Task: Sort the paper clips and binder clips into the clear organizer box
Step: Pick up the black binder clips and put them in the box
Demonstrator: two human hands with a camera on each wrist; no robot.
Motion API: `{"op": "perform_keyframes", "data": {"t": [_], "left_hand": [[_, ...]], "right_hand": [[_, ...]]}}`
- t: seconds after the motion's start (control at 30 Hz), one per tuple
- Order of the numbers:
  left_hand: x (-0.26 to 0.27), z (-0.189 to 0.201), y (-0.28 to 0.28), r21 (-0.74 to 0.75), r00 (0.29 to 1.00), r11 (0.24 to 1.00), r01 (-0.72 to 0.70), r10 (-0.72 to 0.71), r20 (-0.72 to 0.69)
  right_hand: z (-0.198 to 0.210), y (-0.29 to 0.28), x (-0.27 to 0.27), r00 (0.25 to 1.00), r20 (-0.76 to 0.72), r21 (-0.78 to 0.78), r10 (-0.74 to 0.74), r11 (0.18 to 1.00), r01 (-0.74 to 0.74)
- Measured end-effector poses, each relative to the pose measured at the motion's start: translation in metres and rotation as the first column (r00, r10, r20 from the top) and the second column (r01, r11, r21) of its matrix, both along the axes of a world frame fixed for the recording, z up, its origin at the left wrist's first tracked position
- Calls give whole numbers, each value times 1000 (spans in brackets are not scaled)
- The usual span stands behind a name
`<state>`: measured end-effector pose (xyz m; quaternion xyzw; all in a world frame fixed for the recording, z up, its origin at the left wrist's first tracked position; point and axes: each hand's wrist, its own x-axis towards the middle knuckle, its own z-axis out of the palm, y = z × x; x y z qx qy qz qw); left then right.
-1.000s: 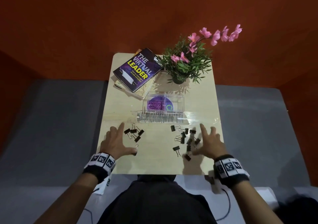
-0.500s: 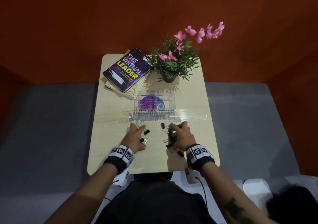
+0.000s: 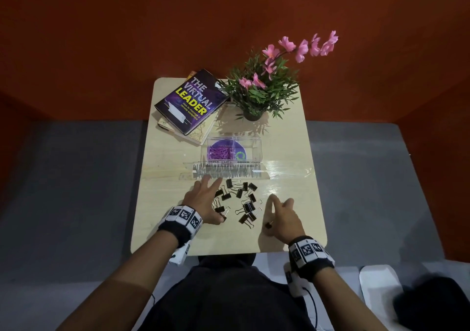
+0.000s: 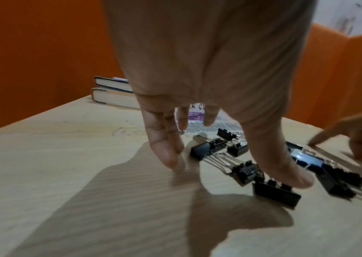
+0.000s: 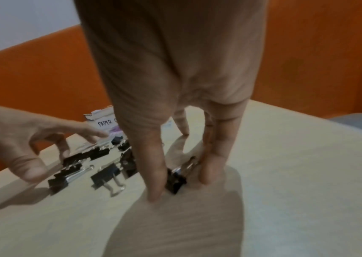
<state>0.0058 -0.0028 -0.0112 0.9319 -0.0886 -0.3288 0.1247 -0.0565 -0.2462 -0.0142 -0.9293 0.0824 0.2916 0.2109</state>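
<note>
Hiding part of the box (image 4: 195, 113), left hand (image 4: 208, 78) blocks its label

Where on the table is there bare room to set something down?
Bare wood lies left of the left hand, below the books, and right of the right hand. Crowded: binder clips between the hands, up to the clear box.

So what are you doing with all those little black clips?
Sorting clips into the clear box. The purple paper clips are already in its left side. The black binder clips lie loose on the table in front of it. The left hand spreads flat at the edge of the pile, and the right hand has its fingertips down around one stray clip.
</note>
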Motion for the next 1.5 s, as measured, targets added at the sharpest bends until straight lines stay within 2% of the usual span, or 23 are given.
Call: {"op": "perform_keyframes", "data": {"t": [0.17, 0.27, 0.33, 0.43, 0.57, 0.7, 0.83, 1.0, 1.1, 1.27, 1.5], "left_hand": [[3, -2, -19, -13, 981, 981, 193, -193, -9], [0, -4, -15, -69, 987, 985, 160, -158, 30], [-5, -3, -6, -97, 994, 991, 96, -91, 59], [-14, -3, 8, -36, 996, 997, 72, -70, 58], [-13, -6, 4, 0, 993, 993, 116, -116, 1], [-3, -6, -13, -49, 998, 997, 55, -56, -14], [1, -9, -18, -143, 999, 989, 37, -33, 33], [-1, -14, -18, -225, 996, 974, 22, 0, 94], [1, -12, -26, -229, 992, 973, 1, 27, 120], [7, -10, -30, -256, 991, 962, -91, 113, 76], [13, -5, -30, -283, 975, 951, -121, 167, 146]], "right_hand": [[-6, 36, 21, 992, 108, 93, 61, 993, -71], [-8, 50, 30, 986, 140, 136, 92, 985, -111], [-6, 50, 33, 985, 163, 138, 52, 988, -75], [-4, 43, 38, 991, 129, 61, 47, 997, -55], [-3, 47, 49, 969, -14, -37, 246, 968, -247], [-6, 60, 51, 910, -33, -90, 413, 906, -414], [-5, 63, 50, 938, 109, -34, 329, 944, -327], [-12, 61, 47, 930, 244, 29, 276, 956, -291], [-16, 58, 47, 942, 267, 71, 202, 971, -228], [-16, 55, 51, 963, 259, 164, 70, 980, -115], [-13, 35, 61, 955, 275, 234, -109, 971, 43]]}}
